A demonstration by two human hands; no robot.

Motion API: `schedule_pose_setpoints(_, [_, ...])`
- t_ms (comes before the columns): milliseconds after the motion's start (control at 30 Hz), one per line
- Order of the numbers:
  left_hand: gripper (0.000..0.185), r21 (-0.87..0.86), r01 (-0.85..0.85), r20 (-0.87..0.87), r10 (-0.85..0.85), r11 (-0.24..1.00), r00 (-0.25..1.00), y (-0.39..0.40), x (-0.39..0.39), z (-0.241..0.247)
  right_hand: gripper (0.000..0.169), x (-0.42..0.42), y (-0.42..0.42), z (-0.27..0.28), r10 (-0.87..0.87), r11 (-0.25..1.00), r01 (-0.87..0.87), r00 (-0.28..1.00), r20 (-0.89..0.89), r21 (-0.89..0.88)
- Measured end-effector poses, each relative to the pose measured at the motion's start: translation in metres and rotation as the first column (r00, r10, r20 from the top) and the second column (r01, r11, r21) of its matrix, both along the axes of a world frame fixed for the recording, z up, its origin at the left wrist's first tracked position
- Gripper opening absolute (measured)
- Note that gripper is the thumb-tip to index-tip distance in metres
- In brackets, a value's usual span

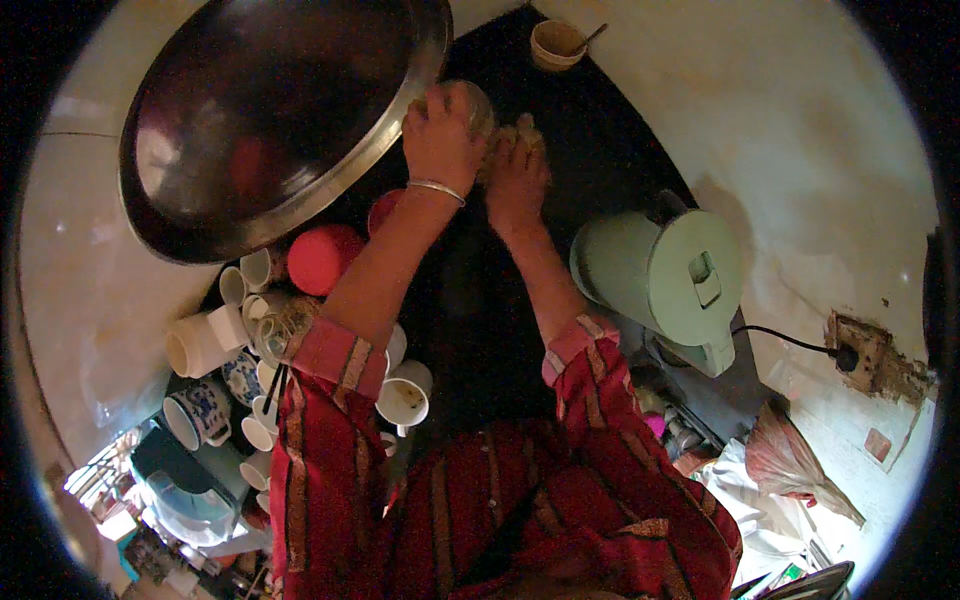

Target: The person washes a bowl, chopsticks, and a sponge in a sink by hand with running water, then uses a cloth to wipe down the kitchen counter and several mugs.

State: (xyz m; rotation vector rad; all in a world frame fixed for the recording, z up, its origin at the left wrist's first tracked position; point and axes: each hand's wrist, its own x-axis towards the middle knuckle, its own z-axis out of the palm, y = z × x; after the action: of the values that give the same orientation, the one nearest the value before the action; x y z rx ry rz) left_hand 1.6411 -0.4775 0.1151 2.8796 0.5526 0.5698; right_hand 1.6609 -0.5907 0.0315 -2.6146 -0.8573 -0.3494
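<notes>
Above the dark surface, my left hand [446, 139], with a metal bangle at the wrist, is curled around a rounded, translucent vessel [480, 109], probably glass. Close beside it on the right is my right hand [517, 176]. Its fingers are bent over a small pale thing [527, 129], too blurred to name. A large dark metal pan or lid [277, 127] with a shiny rim leans just left of my left hand. Beyond both hands stands a small bowl [555, 46] with a spoon handle [594, 37] sticking out.
A pale green lidded jug [694, 274] stands right of my right forearm, near a wall socket [847, 356] with a black plug and cord. Left of my left arm crowd a red cup [324, 259], a blue-patterned mug [196, 412], a white mug [405, 394] and several other cups.
</notes>
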Motion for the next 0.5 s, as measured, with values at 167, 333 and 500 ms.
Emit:
schedule_pose_setpoints(167, [0.065, 0.080, -0.033, -0.044, 0.037, 0.996, 0.998, -0.002, 0.004, -0.002, 0.044, 0.053, 0.003, -0.014, -0.135, 0.987, 0.135, 0.991, 0.011, -0.085])
schedule_pose_setpoints(333, [0.058, 0.135, 0.306, 0.076, -0.318, 0.942, 0.945, -0.008, 0.039, 0.010, 0.044, 0.068, 0.011, -0.028, -0.220, 0.973, 0.225, 0.971, 0.089, -0.057])
schedule_pose_setpoints(500, [0.046, -0.078, 0.444, -0.024, -0.447, 0.892, 0.894, -0.015, 0.119, 0.004, 0.049, 0.088, 0.009, -0.061, -0.215, 0.976, 0.217, 0.962, 0.168, 0.007])
